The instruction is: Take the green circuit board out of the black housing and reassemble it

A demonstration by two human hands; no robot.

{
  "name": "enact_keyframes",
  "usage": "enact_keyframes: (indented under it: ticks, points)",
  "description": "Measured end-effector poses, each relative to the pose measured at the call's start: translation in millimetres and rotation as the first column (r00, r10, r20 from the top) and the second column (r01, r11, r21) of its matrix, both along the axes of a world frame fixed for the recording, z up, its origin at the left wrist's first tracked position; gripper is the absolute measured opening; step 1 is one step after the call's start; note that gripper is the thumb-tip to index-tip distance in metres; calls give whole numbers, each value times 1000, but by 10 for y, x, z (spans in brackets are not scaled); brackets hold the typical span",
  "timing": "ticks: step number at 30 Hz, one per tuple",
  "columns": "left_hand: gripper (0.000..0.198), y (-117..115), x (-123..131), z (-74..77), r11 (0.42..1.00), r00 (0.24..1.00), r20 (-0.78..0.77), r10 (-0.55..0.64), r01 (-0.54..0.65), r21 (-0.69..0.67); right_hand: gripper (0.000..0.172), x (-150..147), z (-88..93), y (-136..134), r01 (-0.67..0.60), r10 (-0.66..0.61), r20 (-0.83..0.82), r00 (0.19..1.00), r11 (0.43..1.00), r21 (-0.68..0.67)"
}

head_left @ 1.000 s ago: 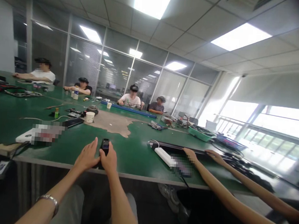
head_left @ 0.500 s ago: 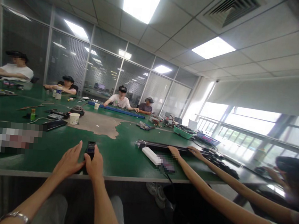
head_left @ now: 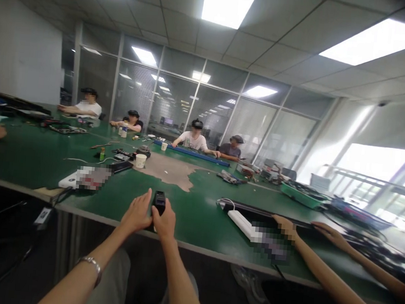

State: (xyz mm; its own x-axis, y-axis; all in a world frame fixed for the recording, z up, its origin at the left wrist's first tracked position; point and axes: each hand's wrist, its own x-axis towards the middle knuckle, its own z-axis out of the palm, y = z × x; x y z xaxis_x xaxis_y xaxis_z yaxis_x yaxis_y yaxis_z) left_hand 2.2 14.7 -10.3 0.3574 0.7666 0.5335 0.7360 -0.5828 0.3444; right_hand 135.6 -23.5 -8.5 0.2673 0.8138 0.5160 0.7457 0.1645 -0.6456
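Facing the green-topped workbench (head_left: 195, 234), I had its near edge just below my fingers. Well ahead of them sat a paper cup (head_left: 140, 161), and off to their right lay a white power strip (head_left: 242, 224), with a co-worker's two hands (head_left: 286, 227) resting on the bench beyond it, apart from mine. My right hand (head_left: 163, 222) was closed around a black handheld device (head_left: 159, 204), which stood upright in its fingers near the bench edge. My left hand (head_left: 136, 212) was beside it, fingers spread and not clenched; I could not tell whether they touched the device. A metal bracelet (head_left: 93, 265) circled my left wrist. The main risk, I judged, was a loosened right-hand grip: with the bench edge so close, the device could tip over it and drop to the floor.
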Motion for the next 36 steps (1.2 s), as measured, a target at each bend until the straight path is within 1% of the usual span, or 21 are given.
enact_keyframes:
  ticks: [3, 7, 10, 12, 13, 14, 16, 20, 23, 26, 29, 33, 36]
  points:
    - [91, 9, -12, -16, 1000, 1000, 13, -11, 11, -2, 57, -9, 88, 45, 31, -29, -78, 997, 999, 24]
    - [101, 19, -23, -26, 1000, 1000, 3, -11, 11, -11, 59, 1, 269, 93, 64, -50, -160, 986, 994, 84]
    - [95, 12, -34, -17, 1000, 1000, -8, -5, 5, -11, 58, 68, 358, 90, 108, -78, -199, 977, 984, 145]
    - [84, 2, -39, -6, 1000, 1000, -18, 6, -6, -16, 58, 145, 353, 64, 159, -132, -178, 975, 977, 142]
    - [77, -3, -40, -1, 1000, 1000, -20, 12, -12, -20, 59, 187, 330, 46, 184, -166, -151, 975, 976, 119]
    - [72, -7, -41, 4, 1000, 1000, -21, 16, -16, -23, 59, 227, 295, 27, 209, -198, -118, 973, 974, 88]
    - [64, -12, -41, 11, 1000, 1000, -16, 13, -14, -25, 59, 293, 208, -7, 225, -221, -84, 972, 973, 47]
    - [59, -7, -39, 17, 1000, 1000, 1, 13, -13, -19, 58, 343, 41, -54, 219, -219, -39, 975, 976, -7]
    - [60, 5, -38, 15, 1000, 1000, 4, 18, -17, -23, 56, 340, -5, -69, 224, -225, -28, 974, 974, -20]
    - [64, 11, -37, 7, 999, 1000, 9, 19, -18, -31, 54, 329, 52, -66, 244, -244, -55, 968, 970, -14]
    - [68, 6, -35, -4, 999, 999, 13, 33, -32, -33, 54, 288, 185, -55, 257, -254, -90, 963, 966, 17]
    - [71, 10, -28, -26, 999, 999, 11, 42, -42, -15, 55, 153, 335, -48, 168, -154, -128, 980, 980, 108]
    - [74, 34, -26, -55, 999, 999, 11, 41, -41, -4, 57, 35, 368, -39, 131, -121, -128, 984, 989, 70]
